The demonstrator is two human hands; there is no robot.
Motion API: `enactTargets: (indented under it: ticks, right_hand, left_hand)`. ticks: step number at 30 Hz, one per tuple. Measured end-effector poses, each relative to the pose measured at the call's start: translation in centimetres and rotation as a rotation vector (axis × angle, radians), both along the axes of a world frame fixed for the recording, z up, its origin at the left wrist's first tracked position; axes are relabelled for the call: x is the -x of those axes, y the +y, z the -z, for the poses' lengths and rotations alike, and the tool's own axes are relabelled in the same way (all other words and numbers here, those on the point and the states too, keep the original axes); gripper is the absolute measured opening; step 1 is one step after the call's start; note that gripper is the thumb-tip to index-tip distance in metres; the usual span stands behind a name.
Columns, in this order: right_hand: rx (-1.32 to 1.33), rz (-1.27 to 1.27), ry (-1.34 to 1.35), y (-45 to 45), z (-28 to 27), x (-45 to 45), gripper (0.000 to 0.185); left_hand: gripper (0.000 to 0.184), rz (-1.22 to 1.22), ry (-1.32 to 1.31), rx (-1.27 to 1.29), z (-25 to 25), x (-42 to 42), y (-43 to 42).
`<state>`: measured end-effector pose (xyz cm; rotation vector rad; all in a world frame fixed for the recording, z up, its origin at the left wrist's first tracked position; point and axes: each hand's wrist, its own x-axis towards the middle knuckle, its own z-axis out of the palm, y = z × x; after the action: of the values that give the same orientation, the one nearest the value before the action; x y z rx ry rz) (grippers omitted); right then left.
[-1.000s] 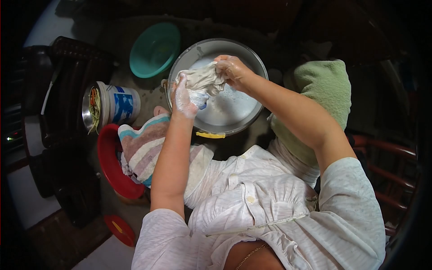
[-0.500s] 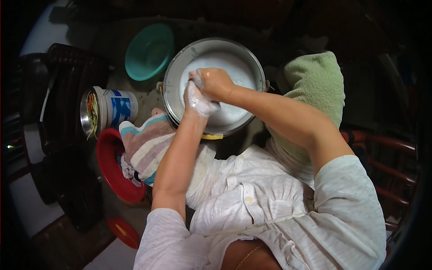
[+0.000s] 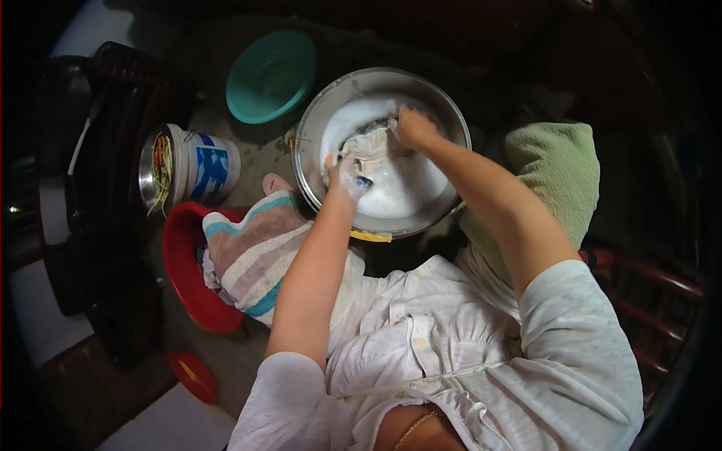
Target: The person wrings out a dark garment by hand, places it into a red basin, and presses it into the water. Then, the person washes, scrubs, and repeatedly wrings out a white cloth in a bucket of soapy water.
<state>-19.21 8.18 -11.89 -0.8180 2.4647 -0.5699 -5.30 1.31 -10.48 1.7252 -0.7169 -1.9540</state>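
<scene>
A pale, wet cloth (image 3: 368, 149) with a dark strip along its upper edge stretches between my two hands, just over white suds. Near its left end, my left hand (image 3: 344, 177) is closed on the cloth, with foam on the wrist. A small dark blue patch shows beside that hand; I cannot tell what it belongs to. My right hand (image 3: 413, 128) grips the other end, its fingers partly hidden. Below both hands is a large round metal pot (image 3: 457, 113) holding soapy water (image 3: 402, 192).
A green basin (image 3: 271, 75) lies beyond the pot. To the left stand a white bucket (image 3: 212, 167) topped by a metal bowl and a red basin (image 3: 180, 248) with fabric. Towels, striped (image 3: 259, 252) and green (image 3: 556, 169), cover my knees. A red chair (image 3: 647, 293) is at right.
My hands were pressed together over the suds; now they are apart, right hand farther right, with the cloth spread between them. The view has shifted slightly.
</scene>
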Motion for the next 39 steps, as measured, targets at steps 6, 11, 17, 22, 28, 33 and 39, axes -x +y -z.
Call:
enactTargets:
  ticks: [6,11,17,22,28,33,39]
  right_hand:
    - [-0.384,-0.695,-0.026,-0.1,2.4,-4.7,0.033]
    - [-0.318,-0.243,-0.409,-0.3,13.0,-0.9,0.030]
    - [-0.311,-0.437,-0.190,-0.1,5.8,-1.2,0.043]
    - [0.160,0.078,-0.401,-1.6,3.9,-0.7,0.034]
    - [0.442,-0.158,-0.660,-0.4,-5.6,-7.0,0.023]
    - [0.433,-0.321,-0.263,0.6,-6.0,-10.5,0.032]
    - [0.405,-0.252,0.014,-1.0,-4.4,-8.5,0.033]
  left_hand:
    - [0.058,0.379,0.079,-0.024,9.1,-0.7,0.1]
    - [0.034,0.097,0.301,-0.374,17.4,-3.6,-3.0]
    - [0.036,0.072,0.373,-0.485,12.9,-2.0,-1.2]
    - [0.041,0.157,0.610,-0.587,4.7,0.0,-0.4]
    - [0.043,0.279,0.814,-0.207,4.5,-0.3,-0.5]
    - [0.043,0.121,0.700,-0.251,3.2,-1.2,-0.2]
    - [0.043,0.038,0.599,-0.309,1.1,1.0,0.6]
